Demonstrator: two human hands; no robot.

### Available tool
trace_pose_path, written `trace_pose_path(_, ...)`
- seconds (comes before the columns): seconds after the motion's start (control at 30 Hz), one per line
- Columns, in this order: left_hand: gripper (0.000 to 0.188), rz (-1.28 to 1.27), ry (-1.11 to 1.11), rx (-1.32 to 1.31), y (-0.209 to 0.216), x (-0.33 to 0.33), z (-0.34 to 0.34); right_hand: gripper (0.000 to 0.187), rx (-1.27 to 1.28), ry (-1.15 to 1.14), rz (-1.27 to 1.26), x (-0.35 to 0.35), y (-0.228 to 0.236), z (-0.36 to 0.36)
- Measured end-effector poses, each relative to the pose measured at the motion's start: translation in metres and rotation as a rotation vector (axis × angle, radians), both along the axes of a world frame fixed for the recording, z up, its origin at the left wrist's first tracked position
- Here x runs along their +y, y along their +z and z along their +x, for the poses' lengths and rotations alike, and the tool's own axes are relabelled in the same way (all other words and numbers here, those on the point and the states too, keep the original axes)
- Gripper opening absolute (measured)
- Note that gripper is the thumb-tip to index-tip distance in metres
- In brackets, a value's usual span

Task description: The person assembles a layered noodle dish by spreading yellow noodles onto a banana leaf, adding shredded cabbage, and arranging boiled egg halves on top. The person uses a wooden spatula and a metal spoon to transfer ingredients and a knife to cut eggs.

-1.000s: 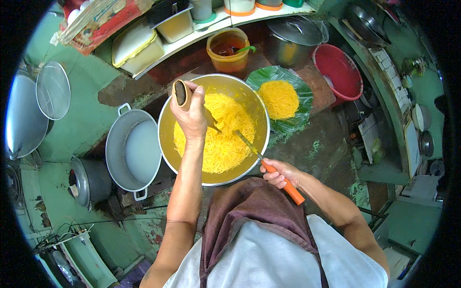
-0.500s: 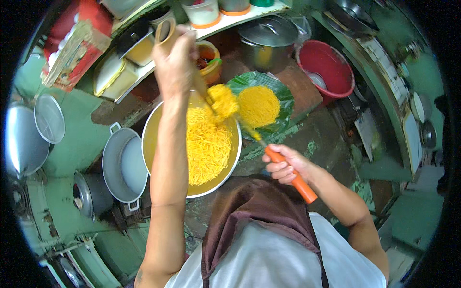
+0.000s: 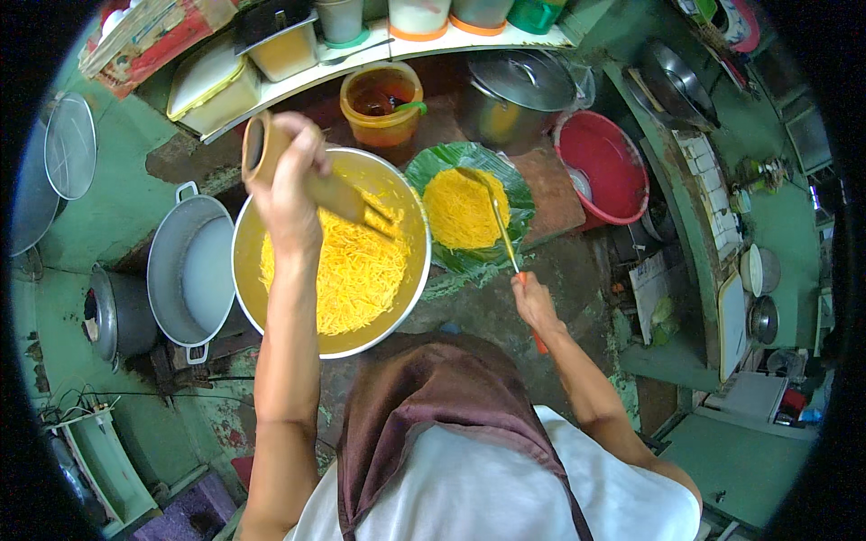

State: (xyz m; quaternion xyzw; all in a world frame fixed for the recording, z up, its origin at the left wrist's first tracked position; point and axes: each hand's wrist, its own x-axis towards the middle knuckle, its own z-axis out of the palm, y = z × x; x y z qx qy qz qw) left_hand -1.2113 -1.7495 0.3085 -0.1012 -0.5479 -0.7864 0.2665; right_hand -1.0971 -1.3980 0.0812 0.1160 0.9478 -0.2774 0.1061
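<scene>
- The left hand [image 3: 287, 185] was raised over the far-left rim of the big metal bowl [image 3: 271, 311], fingers wrapped tight round a thick bamboo-handled fork [image 3: 311, 176], its prongs pointing down into the yellow noodles [image 3: 347, 275].
- The right hand [image 3: 534, 302] was closed round the orange handle of a thin metal utensil [image 3: 502, 230]; its tip reached onto the small heap of noodles [image 3: 462, 209] lying on a green banana leaf [image 3: 501, 176].
- The bowl sat at the near edge of the bench, touching the leaf on its right side.
- Beyond the bowl, an orange plastic tub [image 3: 382, 106] of dark sauce stood against the back, and a lidded steel pot [image 3: 519, 90] sat just beside it.
- A red basin [image 3: 603, 171] rested at the bench's right end.
- Left of the bowl, a two-handled aluminium pot [image 3: 185, 270] held pale liquid.
- A white shelf [image 3: 397, 50] ran along the back, carrying containers.
</scene>
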Motion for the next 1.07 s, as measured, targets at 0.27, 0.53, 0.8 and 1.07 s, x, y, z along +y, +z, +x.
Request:
trace_pose_path(0.27, 0.008, -0.085, 0.256, -0.232, -0.114, -0.083, 0.064, 0.045, -0.141, 0.249, -0.033, -0.107, 0.095, -0.002)
trace_pose_path(0.53, 0.011, 0.201, 0.232, -0.171, -0.186, -0.079, 0.036, 0.041, -0.898, -0.270, -0.810, -0.164, 0.041, 0.025)
trace_pose_path(0.8, 0.012, -0.081, 0.175, -0.114, -0.145, -0.077, 0.030, 0.035, -0.971, -0.353, -1.422, -0.181, 0.037, 0.064)
trace_pose_path(1.07, 0.016, -0.314, 0.059, -0.099, -0.064, -0.054, 0.015, 0.038, -1.123, -0.340, -1.914, -0.166, 0.056, 0.067)
